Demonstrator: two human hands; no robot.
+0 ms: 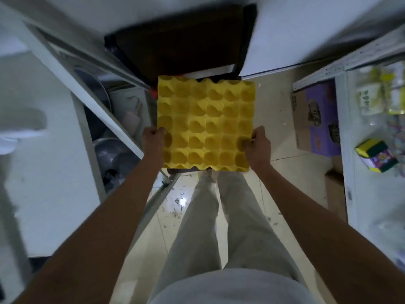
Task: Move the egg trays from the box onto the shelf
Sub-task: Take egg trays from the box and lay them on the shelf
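A yellow egg tray [205, 123] with empty cups is held flat in the air in front of me, above the floor. My left hand [153, 141] grips its left edge near the front corner. My right hand [258, 145] grips its right edge at about the same height. A white shelf unit [54, 163] stands on my left. Beyond the tray sits a dark brown box-like thing [182, 44], blurred; I cannot tell whether it is the box.
Metal pots [114, 150] sit under the left shelf. A second white shelf [372, 172] on the right holds packets and a yellow-green sponge pack [375, 157]. A purple carton [317, 119] lies on the tiled floor. My legs stand below the tray.
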